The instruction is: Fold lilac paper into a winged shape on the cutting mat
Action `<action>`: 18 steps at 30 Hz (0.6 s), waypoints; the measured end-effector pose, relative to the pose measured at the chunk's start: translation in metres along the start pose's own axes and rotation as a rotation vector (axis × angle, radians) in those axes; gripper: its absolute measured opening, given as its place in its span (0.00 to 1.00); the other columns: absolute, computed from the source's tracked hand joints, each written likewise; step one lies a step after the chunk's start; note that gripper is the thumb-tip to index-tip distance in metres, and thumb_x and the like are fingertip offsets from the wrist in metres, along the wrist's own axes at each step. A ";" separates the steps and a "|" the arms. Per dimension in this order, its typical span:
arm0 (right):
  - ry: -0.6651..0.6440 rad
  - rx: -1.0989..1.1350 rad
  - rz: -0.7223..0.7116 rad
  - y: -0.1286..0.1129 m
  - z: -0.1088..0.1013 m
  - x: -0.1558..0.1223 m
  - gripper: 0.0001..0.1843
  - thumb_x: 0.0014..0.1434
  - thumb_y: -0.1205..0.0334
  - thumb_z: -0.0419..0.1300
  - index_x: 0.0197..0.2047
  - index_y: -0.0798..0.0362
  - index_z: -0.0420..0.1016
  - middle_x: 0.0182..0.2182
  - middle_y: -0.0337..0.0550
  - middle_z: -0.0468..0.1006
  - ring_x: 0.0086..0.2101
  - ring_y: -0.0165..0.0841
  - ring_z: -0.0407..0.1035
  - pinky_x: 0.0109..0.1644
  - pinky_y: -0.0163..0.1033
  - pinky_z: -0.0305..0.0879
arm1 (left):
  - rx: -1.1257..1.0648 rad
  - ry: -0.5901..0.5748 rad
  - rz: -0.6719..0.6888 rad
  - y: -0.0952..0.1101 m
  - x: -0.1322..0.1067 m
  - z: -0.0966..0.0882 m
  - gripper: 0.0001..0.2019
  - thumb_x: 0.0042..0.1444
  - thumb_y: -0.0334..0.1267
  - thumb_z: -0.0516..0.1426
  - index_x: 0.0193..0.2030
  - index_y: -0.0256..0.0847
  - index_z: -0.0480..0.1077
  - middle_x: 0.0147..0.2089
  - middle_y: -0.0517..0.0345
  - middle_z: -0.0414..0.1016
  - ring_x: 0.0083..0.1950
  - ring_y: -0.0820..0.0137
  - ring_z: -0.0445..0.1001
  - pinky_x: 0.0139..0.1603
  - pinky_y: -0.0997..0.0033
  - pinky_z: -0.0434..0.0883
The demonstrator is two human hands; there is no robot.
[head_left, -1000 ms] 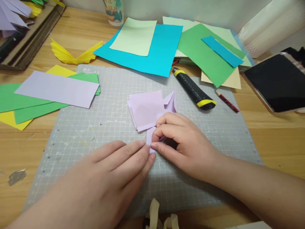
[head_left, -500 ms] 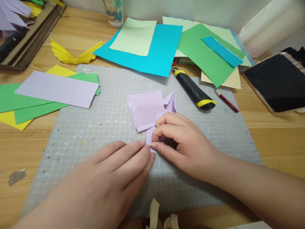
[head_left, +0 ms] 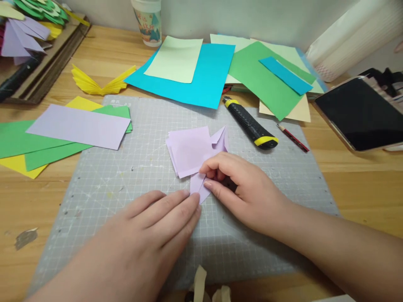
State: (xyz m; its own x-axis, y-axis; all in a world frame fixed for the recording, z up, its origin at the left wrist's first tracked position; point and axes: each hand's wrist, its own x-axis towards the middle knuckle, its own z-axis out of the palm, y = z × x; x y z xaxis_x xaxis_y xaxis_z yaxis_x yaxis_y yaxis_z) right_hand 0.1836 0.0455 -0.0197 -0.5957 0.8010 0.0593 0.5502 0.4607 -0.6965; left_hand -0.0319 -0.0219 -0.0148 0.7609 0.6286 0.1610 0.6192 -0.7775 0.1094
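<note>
A small folded lilac paper piece (head_left: pixel 197 185) lies on the grey cutting mat (head_left: pixel 126 167). My right hand (head_left: pixel 242 191) pinches it between thumb and curled fingers. My left hand (head_left: pixel 157 226) lies flat on the mat, fingers stretched out and together, with the fingertips touching the piece's lower corner. Just behind them sits a stack of lilac paper squares (head_left: pixel 189 150) with a folded lilac flap (head_left: pixel 221 140) standing up at its right.
A black and yellow utility knife (head_left: pixel 250 124) and a red pencil (head_left: pixel 292 137) lie at the mat's far right. Lilac, green and yellow sheets (head_left: pixel 78 126) lie left; cyan and green sheets (head_left: pixel 201 71) behind. A tablet (head_left: pixel 355 113) right, a cup (head_left: pixel 147 21) at back, yellow pleated paper (head_left: pixel 97 82).
The view has tilted slightly down, shifting everything lower in the picture. My right hand has opened the lilac piece a little, showing more of it; my left fingertips stay at its corner.
</note>
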 end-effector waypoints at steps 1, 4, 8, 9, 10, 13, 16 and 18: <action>0.004 0.004 0.005 0.001 -0.001 -0.001 0.08 0.61 0.73 0.56 0.41 0.51 0.68 0.34 0.39 0.73 0.35 0.33 0.66 0.38 0.39 0.62 | -0.002 0.001 -0.010 0.000 0.000 0.001 0.26 0.52 0.23 0.45 0.58 0.35 0.69 0.60 0.55 0.72 0.56 0.64 0.68 0.56 0.58 0.60; 0.030 0.033 0.003 0.003 -0.002 -0.003 0.08 0.60 0.72 0.57 0.41 0.50 0.68 0.33 0.39 0.73 0.34 0.33 0.67 0.39 0.39 0.63 | -0.015 -0.005 -0.031 -0.001 0.000 0.003 0.26 0.54 0.23 0.45 0.58 0.37 0.68 0.61 0.57 0.72 0.56 0.64 0.69 0.57 0.58 0.60; 0.103 0.063 -0.023 0.006 -0.004 -0.004 0.11 0.59 0.73 0.58 0.43 0.50 0.68 0.36 0.40 0.72 0.36 0.33 0.66 0.40 0.40 0.63 | -0.046 0.041 -0.054 0.000 0.003 0.003 0.20 0.58 0.29 0.48 0.55 0.39 0.71 0.60 0.59 0.73 0.58 0.66 0.70 0.58 0.61 0.59; 0.106 0.057 -0.024 0.007 -0.004 -0.004 0.11 0.58 0.73 0.59 0.43 0.50 0.68 0.36 0.40 0.72 0.36 0.33 0.66 0.40 0.40 0.63 | -0.052 0.043 -0.062 0.000 0.004 0.002 0.19 0.58 0.30 0.49 0.54 0.39 0.71 0.60 0.59 0.73 0.59 0.67 0.69 0.59 0.63 0.58; 0.099 0.048 -0.025 0.007 -0.004 -0.004 0.11 0.58 0.73 0.59 0.43 0.51 0.68 0.36 0.39 0.72 0.36 0.33 0.66 0.41 0.40 0.63 | -0.058 0.041 -0.068 0.000 0.006 0.001 0.18 0.59 0.30 0.50 0.53 0.39 0.72 0.60 0.59 0.73 0.59 0.68 0.69 0.60 0.64 0.57; 0.040 0.024 -0.027 0.007 -0.004 -0.004 0.10 0.58 0.74 0.58 0.42 0.51 0.68 0.33 0.38 0.72 0.35 0.32 0.66 0.41 0.40 0.62 | -0.075 0.029 -0.070 0.000 0.009 0.000 0.17 0.58 0.30 0.50 0.52 0.38 0.73 0.59 0.58 0.74 0.60 0.70 0.69 0.62 0.66 0.55; 0.013 0.003 -0.014 0.005 -0.004 -0.002 0.10 0.59 0.74 0.57 0.41 0.52 0.68 0.32 0.37 0.73 0.34 0.32 0.66 0.41 0.41 0.61 | -0.086 0.038 -0.066 -0.001 0.010 0.002 0.17 0.58 0.30 0.50 0.51 0.39 0.73 0.59 0.59 0.75 0.57 0.69 0.71 0.61 0.65 0.57; 0.013 -0.016 -0.003 0.004 -0.004 -0.001 0.09 0.58 0.74 0.57 0.41 0.52 0.68 0.32 0.37 0.73 0.34 0.32 0.66 0.41 0.41 0.60 | -0.086 0.041 -0.072 -0.001 0.009 0.003 0.16 0.58 0.31 0.51 0.51 0.40 0.73 0.59 0.59 0.75 0.57 0.68 0.71 0.60 0.65 0.59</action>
State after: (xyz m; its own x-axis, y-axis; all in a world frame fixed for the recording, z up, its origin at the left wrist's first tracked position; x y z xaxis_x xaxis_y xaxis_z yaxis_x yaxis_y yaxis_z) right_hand 0.1887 0.0481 -0.0193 -0.5899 0.8044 0.0711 0.5575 0.4693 -0.6848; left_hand -0.0250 -0.0150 -0.0161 0.7055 0.6829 0.1897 0.6516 -0.7302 0.2053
